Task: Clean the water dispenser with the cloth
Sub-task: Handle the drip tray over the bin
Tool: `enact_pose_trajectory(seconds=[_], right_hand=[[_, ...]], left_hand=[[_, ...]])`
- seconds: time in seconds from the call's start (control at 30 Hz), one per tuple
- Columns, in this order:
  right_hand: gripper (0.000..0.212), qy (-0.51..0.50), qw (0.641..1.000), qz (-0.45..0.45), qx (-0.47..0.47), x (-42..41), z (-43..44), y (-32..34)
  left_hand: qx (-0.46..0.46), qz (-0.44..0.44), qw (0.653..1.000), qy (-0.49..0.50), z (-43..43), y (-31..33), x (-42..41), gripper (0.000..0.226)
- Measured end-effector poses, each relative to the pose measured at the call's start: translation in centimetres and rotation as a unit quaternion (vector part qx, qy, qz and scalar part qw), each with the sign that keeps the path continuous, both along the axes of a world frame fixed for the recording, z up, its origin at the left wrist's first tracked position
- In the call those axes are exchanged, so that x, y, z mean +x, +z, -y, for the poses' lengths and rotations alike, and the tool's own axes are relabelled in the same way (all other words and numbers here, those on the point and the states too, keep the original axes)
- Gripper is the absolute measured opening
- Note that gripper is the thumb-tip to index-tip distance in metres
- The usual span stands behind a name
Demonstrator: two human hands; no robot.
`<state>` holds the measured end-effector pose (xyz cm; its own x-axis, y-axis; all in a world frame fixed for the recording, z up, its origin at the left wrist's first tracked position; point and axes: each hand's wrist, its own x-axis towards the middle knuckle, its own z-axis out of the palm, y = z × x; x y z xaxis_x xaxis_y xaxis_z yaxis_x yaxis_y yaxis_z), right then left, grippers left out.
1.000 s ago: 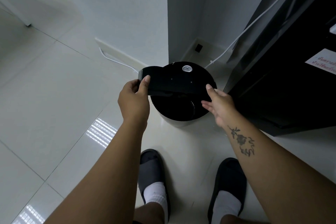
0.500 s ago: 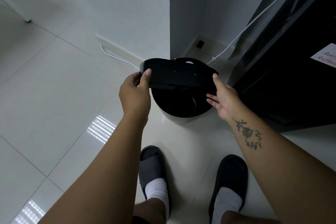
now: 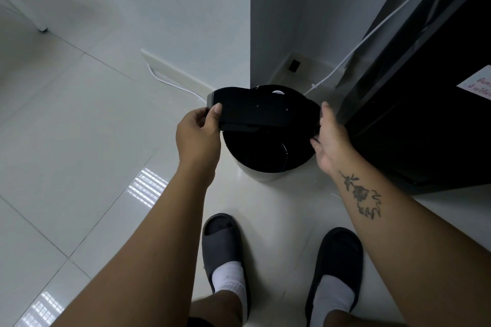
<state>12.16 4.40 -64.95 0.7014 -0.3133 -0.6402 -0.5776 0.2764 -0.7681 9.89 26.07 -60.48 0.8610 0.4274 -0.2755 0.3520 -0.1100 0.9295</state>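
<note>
1. The water dispenser (image 3: 268,151) stands on the floor at frame centre, its black lid (image 3: 263,111) tilted above the rim.
2. The left hand (image 3: 198,138) pinches the lid's left end; the right hand (image 3: 330,141) presses its right edge, fingers (image 3: 316,145) spread.
3. That loose right hold could, I think, let the lid slip and drop into the dispenser.
4. Compared with a second ago, the lid is tipped up steeper, hiding most of its silver knob (image 3: 278,92).
5. No cloth in sight.

A home interior, by the look of it: glossy white floor tiles (image 3: 66,119), plain white walls (image 3: 186,8) with a skirting board (image 3: 175,74), a white cable (image 3: 372,32) trailing along a black appliance (image 3: 425,114), and feet in socks and house slippers (image 3: 223,241).
</note>
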Motion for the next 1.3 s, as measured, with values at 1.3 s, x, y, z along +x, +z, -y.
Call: enact_pose_trajectory(seconds=[1.3], right_hand=[[0.055, 0.048, 0.997, 0.032, 0.056, 0.0, 0.0, 0.8]], left_hand=[[0.025, 0.01, 0.999, -0.023, -0.9, -0.3, 0.3, 0.042]])
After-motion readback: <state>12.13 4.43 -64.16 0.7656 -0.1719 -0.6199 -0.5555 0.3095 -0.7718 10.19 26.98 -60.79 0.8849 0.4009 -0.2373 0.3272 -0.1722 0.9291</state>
